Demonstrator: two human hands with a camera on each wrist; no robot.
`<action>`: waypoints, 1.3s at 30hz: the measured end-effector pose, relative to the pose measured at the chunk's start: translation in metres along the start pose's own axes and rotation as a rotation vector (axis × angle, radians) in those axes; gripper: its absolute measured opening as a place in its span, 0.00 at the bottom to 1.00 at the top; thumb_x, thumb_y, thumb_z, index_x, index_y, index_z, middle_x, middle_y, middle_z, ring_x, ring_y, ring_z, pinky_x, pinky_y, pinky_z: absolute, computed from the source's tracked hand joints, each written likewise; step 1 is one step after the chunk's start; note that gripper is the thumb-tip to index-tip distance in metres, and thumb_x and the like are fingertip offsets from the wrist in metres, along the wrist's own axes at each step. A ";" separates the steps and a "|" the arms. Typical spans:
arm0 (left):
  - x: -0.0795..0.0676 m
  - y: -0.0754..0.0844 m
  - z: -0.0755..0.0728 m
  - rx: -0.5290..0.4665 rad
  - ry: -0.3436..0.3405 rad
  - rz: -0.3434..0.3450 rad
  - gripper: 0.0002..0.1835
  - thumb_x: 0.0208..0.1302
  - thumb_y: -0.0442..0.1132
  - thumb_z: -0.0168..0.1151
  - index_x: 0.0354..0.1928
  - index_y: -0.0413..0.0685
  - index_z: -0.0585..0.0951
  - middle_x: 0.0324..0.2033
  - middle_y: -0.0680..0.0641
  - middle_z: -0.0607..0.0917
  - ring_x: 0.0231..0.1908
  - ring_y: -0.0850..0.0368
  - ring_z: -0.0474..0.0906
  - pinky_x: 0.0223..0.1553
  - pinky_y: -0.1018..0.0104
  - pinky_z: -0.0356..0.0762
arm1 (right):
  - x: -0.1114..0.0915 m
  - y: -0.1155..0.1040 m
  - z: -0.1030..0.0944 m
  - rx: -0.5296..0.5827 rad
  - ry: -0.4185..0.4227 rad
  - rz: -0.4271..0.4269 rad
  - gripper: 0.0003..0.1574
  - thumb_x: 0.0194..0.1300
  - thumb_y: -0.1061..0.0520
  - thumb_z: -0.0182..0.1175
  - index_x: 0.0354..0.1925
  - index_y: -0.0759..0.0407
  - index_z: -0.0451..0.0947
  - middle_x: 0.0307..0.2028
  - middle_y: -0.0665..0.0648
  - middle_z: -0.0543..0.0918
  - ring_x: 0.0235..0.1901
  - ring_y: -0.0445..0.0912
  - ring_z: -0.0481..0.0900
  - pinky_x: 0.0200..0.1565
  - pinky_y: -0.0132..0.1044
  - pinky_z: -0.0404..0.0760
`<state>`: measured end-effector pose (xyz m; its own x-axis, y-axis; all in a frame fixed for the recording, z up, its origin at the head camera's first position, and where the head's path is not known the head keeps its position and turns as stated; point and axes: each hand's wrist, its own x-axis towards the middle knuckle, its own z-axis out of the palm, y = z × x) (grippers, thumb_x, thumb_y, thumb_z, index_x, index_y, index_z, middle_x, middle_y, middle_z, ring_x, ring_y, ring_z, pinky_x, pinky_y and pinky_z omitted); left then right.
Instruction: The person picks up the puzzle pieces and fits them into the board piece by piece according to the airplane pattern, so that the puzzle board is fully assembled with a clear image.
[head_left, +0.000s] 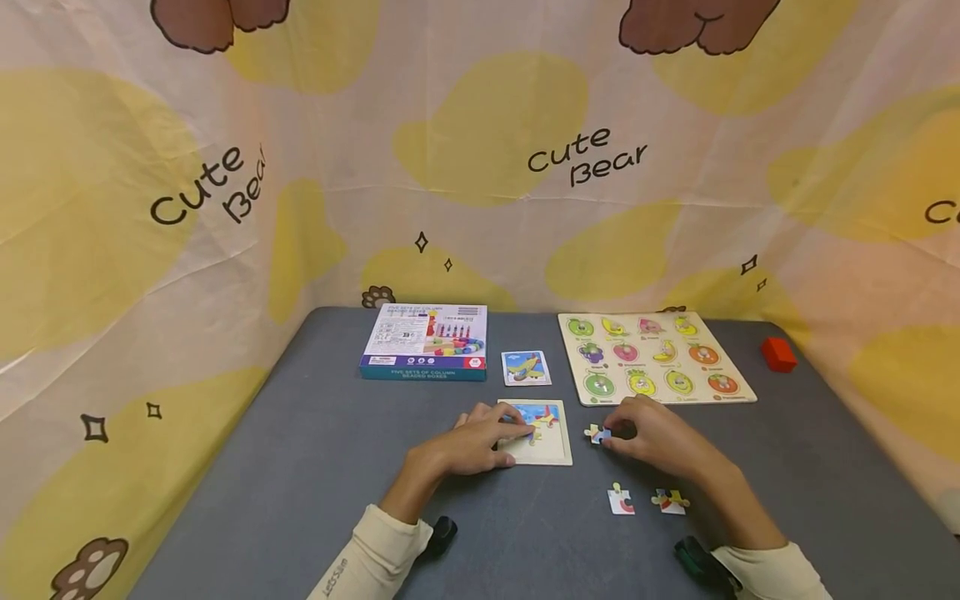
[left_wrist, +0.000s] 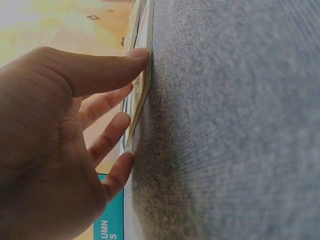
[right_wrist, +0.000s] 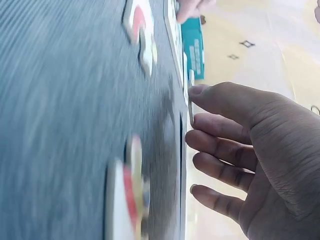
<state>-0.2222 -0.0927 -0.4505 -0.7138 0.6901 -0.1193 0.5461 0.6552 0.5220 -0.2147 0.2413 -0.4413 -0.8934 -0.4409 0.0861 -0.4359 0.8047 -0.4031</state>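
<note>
"So, is there room on the worktop [head_left: 247,508]?"

"Ample leftward; the fruit board [head_left: 701,397] hems my right hand [head_left: 660,437] from beyond. My left hand [head_left: 472,442] rests loose-fingered on the puzzle tray [head_left: 553,454]."

"Risk?"

"A nudge might skid it. My right grip pinches a puzzle piece [head_left: 597,434], just right of that tray; edge-held, it could slip."

We see a grey tabletop [head_left: 315,442] and a pale backdrop [head_left: 480,237], blotched with yellow and figured in brown and black. The puzzle tray [head_left: 551,454] is cream, printed partly in blue, red and yellow; the white-bordered card [head_left: 527,368] shows blue and yellow. The box [head_left: 423,342] mixes white, purple and teal; the block [head_left: 778,355] is plain red. We think the held puzzle piece [head_left: 597,435] is blue and yellow, though it shows small.
</note>
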 end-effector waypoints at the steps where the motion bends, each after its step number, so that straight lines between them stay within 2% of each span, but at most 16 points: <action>1: 0.000 0.000 0.000 0.002 0.000 0.000 0.30 0.75 0.42 0.66 0.77 0.62 0.74 0.71 0.53 0.71 0.66 0.50 0.63 0.65 0.43 0.60 | 0.002 -0.003 0.001 -0.004 -0.006 0.000 0.11 0.64 0.47 0.76 0.41 0.50 0.88 0.39 0.44 0.83 0.44 0.44 0.78 0.53 0.52 0.79; 8: 0.001 0.001 -0.002 0.010 0.003 0.003 0.30 0.75 0.42 0.66 0.76 0.61 0.75 0.71 0.52 0.71 0.65 0.49 0.64 0.65 0.42 0.61 | 0.017 -0.019 0.009 -0.024 -0.019 -0.014 0.12 0.65 0.47 0.75 0.42 0.51 0.89 0.40 0.45 0.84 0.45 0.45 0.78 0.53 0.52 0.79; 16: 0.003 0.000 -0.001 0.009 0.000 -0.003 0.30 0.75 0.43 0.66 0.76 0.62 0.75 0.70 0.54 0.71 0.65 0.50 0.64 0.65 0.43 0.62 | 0.031 -0.034 0.021 -0.092 -0.023 -0.006 0.15 0.64 0.45 0.75 0.43 0.52 0.90 0.38 0.46 0.83 0.40 0.42 0.77 0.47 0.47 0.80; 20: 0.003 0.000 -0.001 0.007 -0.002 -0.008 0.30 0.75 0.43 0.66 0.76 0.62 0.75 0.71 0.53 0.71 0.65 0.50 0.64 0.65 0.43 0.62 | 0.036 -0.041 0.024 -0.105 -0.011 -0.031 0.14 0.64 0.46 0.75 0.43 0.53 0.89 0.38 0.46 0.84 0.41 0.43 0.78 0.47 0.47 0.80; 29: 0.002 0.004 -0.003 0.006 -0.005 -0.007 0.30 0.74 0.42 0.66 0.76 0.62 0.75 0.70 0.51 0.72 0.66 0.48 0.65 0.65 0.41 0.63 | 0.038 -0.045 0.033 -0.102 0.028 -0.046 0.11 0.64 0.49 0.76 0.41 0.53 0.90 0.38 0.46 0.83 0.41 0.42 0.78 0.45 0.45 0.81; 39: 0.001 0.003 -0.003 0.002 -0.007 -0.008 0.30 0.74 0.42 0.67 0.76 0.61 0.76 0.70 0.51 0.72 0.65 0.49 0.65 0.65 0.41 0.63 | 0.038 -0.047 0.031 -0.074 -0.014 -0.058 0.13 0.67 0.50 0.75 0.47 0.53 0.92 0.40 0.47 0.83 0.42 0.42 0.76 0.45 0.44 0.80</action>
<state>-0.2229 -0.0912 -0.4462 -0.7149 0.6871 -0.1298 0.5412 0.6613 0.5194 -0.2242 0.1742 -0.4474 -0.8650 -0.4926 0.0948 -0.4943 0.8047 -0.3289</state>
